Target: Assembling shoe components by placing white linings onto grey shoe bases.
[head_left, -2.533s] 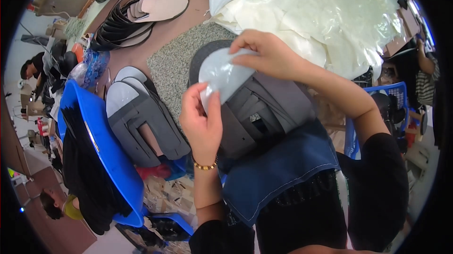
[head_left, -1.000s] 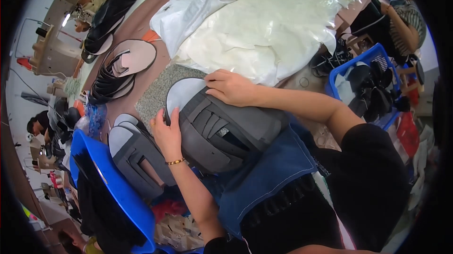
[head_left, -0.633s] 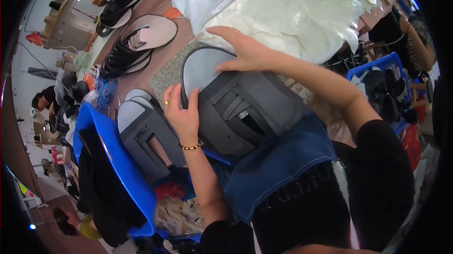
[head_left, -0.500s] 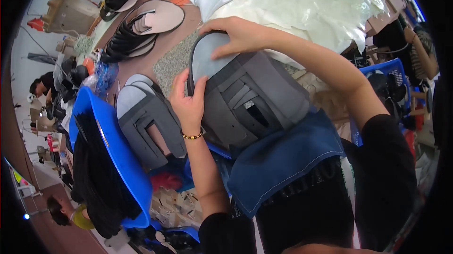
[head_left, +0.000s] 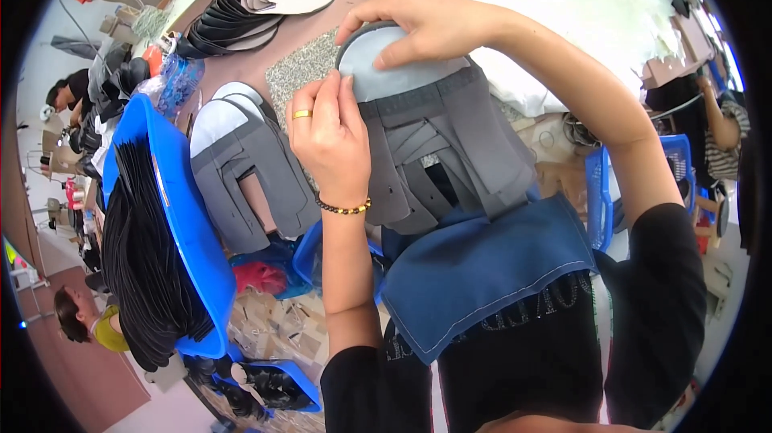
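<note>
A stack of dark grey shoe uppers (head_left: 402,119) with cut-out straps lies in front of me, its light grey rounded end (head_left: 410,75) pointing away. My right hand (head_left: 430,27) grips this end from the far side, thumb on the light face and fingers over the dark rim. At the left of the rim, my left hand (head_left: 331,127) is closed, its thumb and fingertips pinched together at the edge. What lies between those fingertips is mostly hidden. To the left rests a second pile of grey uppers (head_left: 229,155) with pale rounded ends.
A blue bin (head_left: 181,240) full of black strips (head_left: 145,264) stands at the left. Fanned black and beige pieces (head_left: 241,19) lie on the table (head_left: 318,19) beyond. White sheet material (head_left: 555,23) covers the far right. A blue apron (head_left: 482,272) spreads beneath the uppers' near end.
My left hand has gone from open fingers on the upper's side to a pinch at its rim. The stack appears turned more upright, and my right hand still grips its far end.
</note>
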{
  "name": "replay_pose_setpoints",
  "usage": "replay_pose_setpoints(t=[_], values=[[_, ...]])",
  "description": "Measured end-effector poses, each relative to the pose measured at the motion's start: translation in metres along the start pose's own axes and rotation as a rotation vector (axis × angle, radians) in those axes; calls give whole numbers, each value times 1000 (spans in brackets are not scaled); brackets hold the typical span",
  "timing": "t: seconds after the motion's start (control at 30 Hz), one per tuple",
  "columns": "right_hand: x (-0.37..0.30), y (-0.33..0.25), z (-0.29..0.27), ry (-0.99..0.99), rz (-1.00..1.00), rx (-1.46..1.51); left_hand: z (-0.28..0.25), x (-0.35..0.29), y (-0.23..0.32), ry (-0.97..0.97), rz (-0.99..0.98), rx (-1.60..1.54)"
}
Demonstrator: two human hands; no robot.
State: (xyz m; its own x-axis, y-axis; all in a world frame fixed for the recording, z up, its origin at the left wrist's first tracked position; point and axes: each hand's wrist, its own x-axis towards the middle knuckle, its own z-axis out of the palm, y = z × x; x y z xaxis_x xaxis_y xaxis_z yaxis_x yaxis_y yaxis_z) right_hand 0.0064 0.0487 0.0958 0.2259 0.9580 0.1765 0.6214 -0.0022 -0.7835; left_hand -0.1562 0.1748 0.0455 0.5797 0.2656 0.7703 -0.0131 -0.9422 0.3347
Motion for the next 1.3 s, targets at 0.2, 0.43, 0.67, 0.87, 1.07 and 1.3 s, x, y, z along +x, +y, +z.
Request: replay_pose_setpoints(t=[0.2,0.43,0.67,0.87,1.07,1.3], values=[[-14,-13,4,80,-101,-105,-4,16,17,-129,29,-4],[-23,-51,6,57,-91,-167,-28,23,30,-171,-17,-14],[-15,-76,-14,54,4,-84,-57,-6,-5,138,-621,-739],[14,-91,-7,132,-58,224,-135,-63,-77,372,-566,-1547],[136,-118,43,92,-209,132,-191,-96,-60,760,-521,-807],[259,-2,139,158,-21,-460,-185,-110,-95,566,-537,-462]])
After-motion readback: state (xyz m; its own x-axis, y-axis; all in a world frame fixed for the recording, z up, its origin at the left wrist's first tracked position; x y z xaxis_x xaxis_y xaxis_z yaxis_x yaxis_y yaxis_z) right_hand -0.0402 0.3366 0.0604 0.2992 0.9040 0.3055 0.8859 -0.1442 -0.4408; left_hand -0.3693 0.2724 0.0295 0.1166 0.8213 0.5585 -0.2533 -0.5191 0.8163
